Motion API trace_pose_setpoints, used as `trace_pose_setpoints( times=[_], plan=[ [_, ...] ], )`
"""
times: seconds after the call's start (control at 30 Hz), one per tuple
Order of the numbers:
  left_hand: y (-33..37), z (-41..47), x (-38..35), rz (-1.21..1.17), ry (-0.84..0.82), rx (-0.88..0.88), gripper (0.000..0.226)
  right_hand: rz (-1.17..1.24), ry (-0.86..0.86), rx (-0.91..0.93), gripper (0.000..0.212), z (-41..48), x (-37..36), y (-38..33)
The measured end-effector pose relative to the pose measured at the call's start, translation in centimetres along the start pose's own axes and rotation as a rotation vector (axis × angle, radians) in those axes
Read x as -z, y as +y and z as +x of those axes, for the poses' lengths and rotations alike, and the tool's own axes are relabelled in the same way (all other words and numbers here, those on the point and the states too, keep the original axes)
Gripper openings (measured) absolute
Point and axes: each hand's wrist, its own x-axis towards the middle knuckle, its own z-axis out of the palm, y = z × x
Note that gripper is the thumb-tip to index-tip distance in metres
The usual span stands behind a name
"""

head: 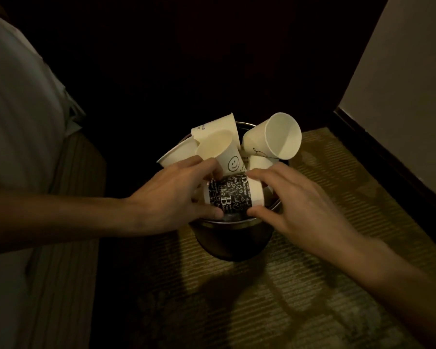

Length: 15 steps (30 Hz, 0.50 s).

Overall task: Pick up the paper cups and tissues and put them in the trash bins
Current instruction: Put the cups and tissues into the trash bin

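— Over the bin (233, 239), which step?
— Stuffing cups (275, 139) in. Left hand (171, 197) grips the printed cup (233, 197) atop the pile, right hand (300, 205) spread beside it. Next: push down gently, it looks overfull

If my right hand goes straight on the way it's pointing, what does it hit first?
Probably the black-and-white patterned paper cup in the round dark bin; the right hand looks almost on it.
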Motion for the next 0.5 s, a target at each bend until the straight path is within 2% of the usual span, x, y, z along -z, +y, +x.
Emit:
trace_pose_setpoints(
  times=[0.13,0.2,0.3,0.37,0.5],
  plan=[
    [-0.4,-0.2,0.0,-0.035,-0.054,-0.011,0.056,-0.044,-0.023,0.007,0.064,-0.3,-0.2,-0.1],
    [-0.3,0.2,0.6,0.035,-0.062,-0.055,0.058,-0.031,-0.064,0.003,0.069,-0.7,0.3,0.0],
    [0.5,0.7,2.2,0.156,-0.026,-0.117,0.071,0.054,-0.029,0.003,0.068,-1.6,1.5,-0.2],
    [1.3,0.7,3.3,0.162,-0.001,-0.154,0.068,0.089,0.017,-0.014,0.058,-2.2,2.6,-0.2],
    [4.0,2.1,5.6,0.088,-0.06,-0.211,0.033,0.209,0.12,-0.139,0.022,-4.3,6.0,-0.2]
  ],
)
